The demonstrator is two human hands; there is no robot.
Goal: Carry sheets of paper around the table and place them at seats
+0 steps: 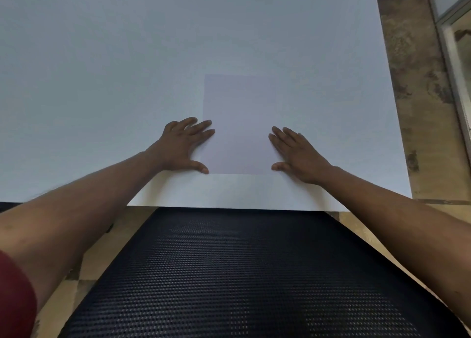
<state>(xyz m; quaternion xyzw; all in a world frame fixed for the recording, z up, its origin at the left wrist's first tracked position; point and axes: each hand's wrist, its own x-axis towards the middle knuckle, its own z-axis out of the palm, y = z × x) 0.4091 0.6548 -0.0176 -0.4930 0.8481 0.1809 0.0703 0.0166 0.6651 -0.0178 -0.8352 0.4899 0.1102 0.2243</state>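
Flat on the white worktop (102, 83), my left hand (182, 146) and right hand (297, 154), fingers spread, press the sheet (239, 118) by its side edges.

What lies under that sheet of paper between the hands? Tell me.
The sheet of paper lies flat on the white table. Only tabletop shows around its edges; whether more sheets lie beneath it is hidden.
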